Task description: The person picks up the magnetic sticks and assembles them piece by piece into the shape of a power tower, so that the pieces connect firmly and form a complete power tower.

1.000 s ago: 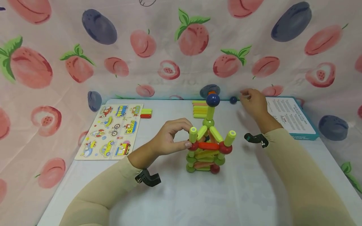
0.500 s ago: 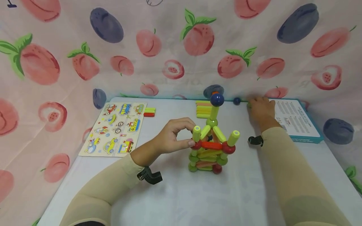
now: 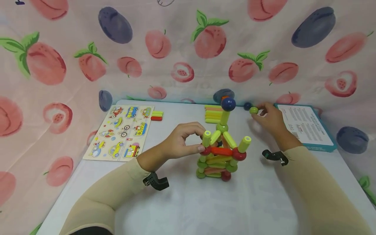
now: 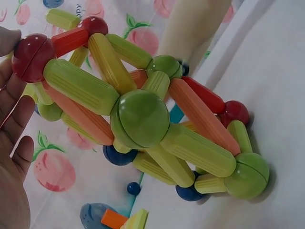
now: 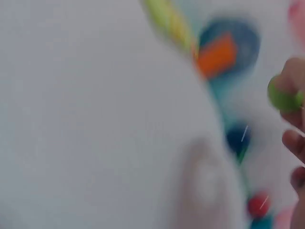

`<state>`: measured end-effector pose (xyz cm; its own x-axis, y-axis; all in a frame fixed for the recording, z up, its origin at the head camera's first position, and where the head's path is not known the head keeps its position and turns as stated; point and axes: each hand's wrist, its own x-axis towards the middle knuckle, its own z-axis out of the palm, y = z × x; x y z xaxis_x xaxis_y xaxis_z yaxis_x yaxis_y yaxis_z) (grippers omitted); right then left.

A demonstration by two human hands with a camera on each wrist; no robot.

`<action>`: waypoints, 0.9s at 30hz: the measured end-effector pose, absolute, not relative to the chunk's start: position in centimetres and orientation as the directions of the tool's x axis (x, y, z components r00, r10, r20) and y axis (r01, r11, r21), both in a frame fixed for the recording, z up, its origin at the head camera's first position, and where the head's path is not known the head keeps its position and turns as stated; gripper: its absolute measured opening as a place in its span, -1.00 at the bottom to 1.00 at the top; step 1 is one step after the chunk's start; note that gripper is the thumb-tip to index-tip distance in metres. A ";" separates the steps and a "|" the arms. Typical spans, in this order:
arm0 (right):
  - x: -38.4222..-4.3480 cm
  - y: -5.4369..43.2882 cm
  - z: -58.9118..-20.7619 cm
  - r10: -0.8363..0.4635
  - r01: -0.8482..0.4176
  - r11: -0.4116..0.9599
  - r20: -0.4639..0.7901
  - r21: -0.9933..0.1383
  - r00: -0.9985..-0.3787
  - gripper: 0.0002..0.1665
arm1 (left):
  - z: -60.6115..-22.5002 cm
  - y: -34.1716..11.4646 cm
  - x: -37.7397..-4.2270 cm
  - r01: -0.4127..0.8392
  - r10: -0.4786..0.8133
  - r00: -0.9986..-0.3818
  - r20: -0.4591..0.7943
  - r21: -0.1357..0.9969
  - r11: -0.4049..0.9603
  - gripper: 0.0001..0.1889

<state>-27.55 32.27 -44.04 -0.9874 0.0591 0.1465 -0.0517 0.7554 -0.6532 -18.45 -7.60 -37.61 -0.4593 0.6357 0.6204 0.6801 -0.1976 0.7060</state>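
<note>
A tower of coloured sticks and balls (image 3: 218,160) stands on the white table in the head view. My left hand (image 3: 183,140) holds it at the near left red ball (image 3: 207,150), thumb on the ball and fingers behind the upright stick. In the left wrist view the same hand (image 4: 14,138) is at the red ball (image 4: 33,57), beside the green ball (image 4: 142,118). At the back right, my right hand (image 3: 271,119) pinches a green ball (image 3: 254,110) between thumb and fingers, close to a dark blue ball (image 3: 247,106). The right wrist view is blurred, with the green ball (image 5: 283,95) at the fingertips.
Behind the tower lies a row of sticks (image 3: 213,114). A picture puzzle board (image 3: 118,132) is at the left, with short sticks (image 3: 157,116) beside it. A teal-edged box (image 3: 306,125) sits right of my right hand. Fruit-patterned cloth rises along the back.
My right hand reached back beside the box, covering a green ball, and now comes forward pinching it. My left hand keeps its hold on the tower. The head view has shifted slightly.
</note>
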 end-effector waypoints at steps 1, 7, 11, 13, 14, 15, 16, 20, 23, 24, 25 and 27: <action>-26.5 31.3 -43.2 0.046 -0.099 0.686 0.178 -0.721 -0.983 -0.49 | -37.6 -7.6 -18.5 0.680 0.636 -0.459 0.620 0.706 -0.198 -0.52; -19.2 26.8 -37.5 -0.199 -0.489 -0.032 0.485 -0.872 -0.852 -0.71 | -37.7 -7.5 -18.6 0.677 0.645 -0.445 0.621 0.705 -0.211 -0.52; -16.0 25.1 -34.9 -0.320 -0.530 -0.321 0.616 -0.785 -0.720 -0.70 | -37.8 -7.6 -18.6 0.678 0.651 -0.438 0.620 0.704 -0.214 -0.50; -15.0 24.4 -34.2 -0.345 -0.530 -0.367 0.641 -0.764 -0.685 -0.65 | -37.8 -7.6 -18.7 0.679 0.650 -0.440 0.619 0.703 -0.211 -0.50; -14.6 24.2 -34.0 -0.358 -0.530 -0.381 0.650 -0.757 -0.671 -0.63 | -37.8 -7.6 -18.8 0.679 0.650 -0.440 0.619 0.704 -0.211 -0.50; -14.3 24.0 -33.9 -0.370 -0.531 -0.390 0.656 -0.752 -0.657 -0.62 | -37.8 -7.5 -18.8 0.677 0.650 -0.442 0.618 0.705 -0.211 -0.50; -14.0 23.8 -33.8 -0.381 -0.534 -0.392 0.661 -0.749 -0.647 -0.61 | -37.8 -7.5 -18.8 0.675 0.652 -0.441 0.617 0.707 -0.212 -0.50; -13.3 23.4 -33.7 -0.396 -0.561 -0.381 0.678 -0.735 -0.619 -0.60 | -37.9 -7.5 -18.8 0.667 0.656 -0.437 0.615 0.711 -0.222 -0.50; -13.1 23.3 -33.8 -0.386 -0.583 -0.372 0.692 -0.722 -0.610 -0.57 | -38.0 -7.4 -18.9 0.660 0.657 -0.430 0.619 0.712 -0.239 -0.49; -13.1 23.3 -33.9 -0.378 -0.593 -0.373 0.700 -0.714 -0.606 -0.53 | -38.0 -7.4 -19.0 0.649 0.658 -0.428 0.619 0.717 -0.252 -0.47; -13.2 23.2 -34.1 -0.365 -0.597 -0.385 0.711 -0.703 -0.601 -0.47 | -38.1 -7.4 -19.0 0.629 0.657 -0.432 0.617 0.729 -0.271 -0.45; -13.1 22.9 -34.8 -0.296 -0.608 -0.424 0.737 -0.671 -0.607 -0.39 | -38.4 -7.3 -19.3 0.550 0.645 -0.472 0.601 0.772 -0.318 -0.55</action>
